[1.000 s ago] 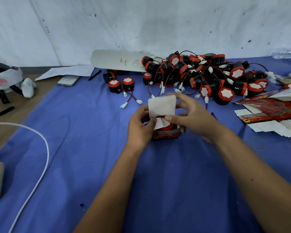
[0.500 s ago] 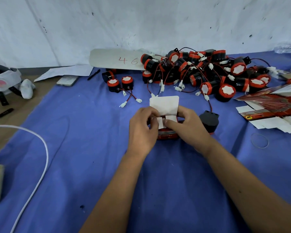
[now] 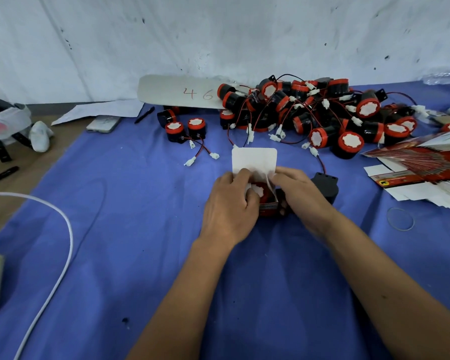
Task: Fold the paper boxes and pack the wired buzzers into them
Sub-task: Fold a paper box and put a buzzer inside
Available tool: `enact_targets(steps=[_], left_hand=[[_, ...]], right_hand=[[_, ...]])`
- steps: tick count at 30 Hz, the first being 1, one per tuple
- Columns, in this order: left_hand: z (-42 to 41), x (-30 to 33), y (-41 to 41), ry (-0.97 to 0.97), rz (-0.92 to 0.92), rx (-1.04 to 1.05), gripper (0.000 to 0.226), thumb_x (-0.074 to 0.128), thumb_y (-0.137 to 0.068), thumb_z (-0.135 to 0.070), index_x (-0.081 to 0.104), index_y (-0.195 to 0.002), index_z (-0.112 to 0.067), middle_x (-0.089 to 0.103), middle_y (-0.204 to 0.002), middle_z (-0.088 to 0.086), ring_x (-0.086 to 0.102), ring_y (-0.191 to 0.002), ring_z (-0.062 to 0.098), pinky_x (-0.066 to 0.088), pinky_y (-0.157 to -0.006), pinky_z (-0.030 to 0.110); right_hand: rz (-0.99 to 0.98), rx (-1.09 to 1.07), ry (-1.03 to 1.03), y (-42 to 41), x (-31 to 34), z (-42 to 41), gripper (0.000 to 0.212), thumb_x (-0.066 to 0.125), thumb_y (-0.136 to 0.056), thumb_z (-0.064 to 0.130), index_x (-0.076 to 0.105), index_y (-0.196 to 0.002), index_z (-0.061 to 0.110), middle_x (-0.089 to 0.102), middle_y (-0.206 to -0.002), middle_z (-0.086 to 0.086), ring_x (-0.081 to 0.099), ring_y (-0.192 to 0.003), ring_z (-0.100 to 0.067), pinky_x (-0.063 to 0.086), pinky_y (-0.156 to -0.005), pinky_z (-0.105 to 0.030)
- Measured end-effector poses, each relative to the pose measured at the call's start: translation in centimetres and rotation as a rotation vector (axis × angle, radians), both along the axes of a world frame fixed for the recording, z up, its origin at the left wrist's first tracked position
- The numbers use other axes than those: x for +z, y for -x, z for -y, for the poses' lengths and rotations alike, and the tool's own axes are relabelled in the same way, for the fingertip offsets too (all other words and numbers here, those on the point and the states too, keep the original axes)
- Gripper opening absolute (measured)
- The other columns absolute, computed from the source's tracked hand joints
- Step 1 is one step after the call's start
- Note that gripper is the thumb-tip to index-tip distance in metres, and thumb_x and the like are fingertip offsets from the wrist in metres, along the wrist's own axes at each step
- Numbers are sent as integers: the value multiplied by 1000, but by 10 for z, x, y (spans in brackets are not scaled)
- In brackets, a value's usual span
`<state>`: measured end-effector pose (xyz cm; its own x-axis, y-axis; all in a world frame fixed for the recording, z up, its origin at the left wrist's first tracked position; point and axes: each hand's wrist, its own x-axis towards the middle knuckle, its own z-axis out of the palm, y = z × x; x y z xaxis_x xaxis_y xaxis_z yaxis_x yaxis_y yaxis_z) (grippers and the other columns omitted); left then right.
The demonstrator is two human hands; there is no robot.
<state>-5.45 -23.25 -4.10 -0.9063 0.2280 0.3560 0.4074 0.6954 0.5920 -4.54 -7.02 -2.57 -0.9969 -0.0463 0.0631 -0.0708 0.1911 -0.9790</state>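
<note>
A small red paper box [image 3: 269,207] stands on the blue cloth [image 3: 140,229] at the centre, its white lid flap [image 3: 253,159] raised behind it. A red-and-black buzzer [image 3: 260,191] sits inside the box. My left hand [image 3: 230,203] grips the box's left side, fingers curled over a side flap. My right hand [image 3: 300,193] pinches the right side flap. A black buzzer [image 3: 325,185] lies just right of my right hand. A pile of wired buzzers [image 3: 309,113] lies behind. Flat unfolded boxes [image 3: 421,167] are stacked at the right.
Two loose buzzers [image 3: 185,128] with wires lie left of the pile. A white card marked 46 [image 3: 179,92], a phone [image 3: 103,123] and a pen [image 3: 144,115] sit at the back. A white cable [image 3: 60,242] curves at left. A rubber band [image 3: 400,219] lies at right.
My hands have lowered onto the box and moved to its side flaps. The buzzer inside now shows between them. The black buzzer beside my right hand came into view.
</note>
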Motion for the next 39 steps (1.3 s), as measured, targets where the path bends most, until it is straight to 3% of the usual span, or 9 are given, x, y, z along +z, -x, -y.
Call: enact_targets(steps=[6,10,15,17,20,26,31,36,39], left_hand=[[0,-7,7,-232,32,45,27,46,-100,-7,69,-110,-17,66,-110,-3,59,-99,11,48,-84,23],[2,-8,2,-334,-78,55,30,58,-91,-2,77,-102,-22,65,-109,-10,63,-97,2,47,-82,11],[4,-7,-2,-485,-150,69,17,69,-80,-12,76,-90,-24,69,-111,-13,70,-99,8,58,-81,29],[5,-5,-3,-631,-50,80,31,76,-81,-12,59,-86,-37,72,-107,-13,74,-97,12,61,-77,38],[5,-6,-2,-838,152,82,38,78,-79,-8,44,-82,-24,77,-100,-3,75,-94,15,62,-76,41],[15,-1,-1,-672,257,-133,34,44,-78,16,65,-90,-8,75,-105,13,70,-101,37,59,-87,57],[27,7,-3,-715,493,-258,29,44,-89,16,66,-98,-1,73,-123,9,69,-112,37,57,-93,47],[44,16,-4,-814,659,-344,41,72,-82,-25,72,-109,6,69,-134,11,65,-125,27,50,-110,47],[45,8,-3,-656,517,-297,16,59,-97,4,70,-108,2,70,-131,6,66,-122,25,51,-108,49]], right_hand=[[-241,-14,16,0,-6,6,41,56,-96,-5,69,-121,25,74,-113,12,70,-102,-3,57,-80,-22],[-332,-56,-42,0,-12,5,24,58,-97,-3,71,-97,18,71,-90,2,64,-71,-17,50,-62,-29],[-333,-37,-51,0,-15,0,25,59,-97,0,72,-90,19,73,-88,5,65,-73,-6,47,-60,-17],[-325,-9,-64,0,-16,-2,23,58,-98,0,73,-94,17,74,-95,5,68,-82,-7,49,-65,-16],[-259,81,1,-2,-15,-5,24,57,-99,-2,74,-103,14,76,-107,3,72,-96,-10,53,-73,-17],[-163,197,5,-6,-12,-18,30,50,-95,17,78,-105,14,71,-119,-1,65,-115,-19,52,-95,-35],[-251,154,-178,-11,-14,-13,25,81,-81,46,78,-101,33,66,-121,8,64,-111,-17,53,-95,-47],[-230,184,-196,-13,-13,-16,31,83,-76,48,76,-103,35,61,-126,16,59,-121,-11,57,-91,-44],[-312,186,-275,-13,-14,-16,34,84,-75,46,76,-104,31,65,-123,14,58,-123,-13,53,-98,-44]])
